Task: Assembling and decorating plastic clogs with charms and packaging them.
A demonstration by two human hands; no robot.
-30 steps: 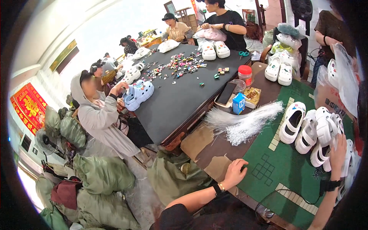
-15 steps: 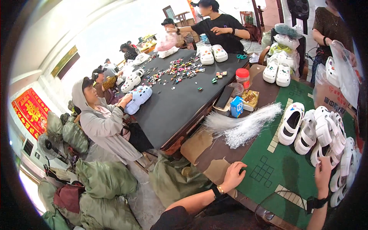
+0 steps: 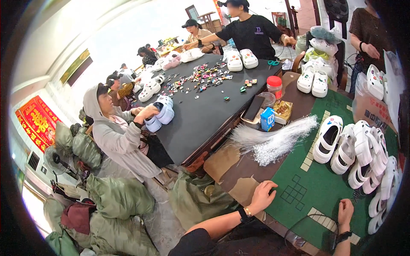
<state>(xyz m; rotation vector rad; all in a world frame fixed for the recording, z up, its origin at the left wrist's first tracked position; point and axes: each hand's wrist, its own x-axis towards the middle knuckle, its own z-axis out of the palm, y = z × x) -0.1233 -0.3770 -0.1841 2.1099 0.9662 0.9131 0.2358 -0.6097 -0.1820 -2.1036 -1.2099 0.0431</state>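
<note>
My left hand (image 3: pixel 262 197) rests at the near edge of the green mat (image 3: pixel 294 194), its bent fingers slightly apart, with a small dark spot by the fingertips. Loosely curled, my right hand (image 3: pixel 346 211) lies low on the mat's right side, with nothing visible in it. Beyond it stand several white clogs (image 3: pixel 328 138), grouped on the mat, some propped on their sides. A bundle of thin, clear plastic strands (image 3: pixel 271 147) lies beyond my left hand. A clear, curved, dark-rimmed piece (image 3: pixel 309 232) is beside my right wrist.
A blue box (image 3: pixel 267 119), a phone (image 3: pixel 253 107) and a red-lidded jar (image 3: pixel 274 85) stand beyond the strands. A co-worker in grey (image 3: pixel 124 136) handles light-blue clogs (image 3: pixel 164 112) at the black table (image 3: pixel 188 123). Small coloured charms (image 3: pixel 209 74) lie there. Green sacks (image 3: pixel 119 196) crowd the floor.
My right hand has drawn back from the white clogs toward me, down onto the mat. My left hand stays at the edge. The co-worker in grey has turned the light-blue clogs.
</note>
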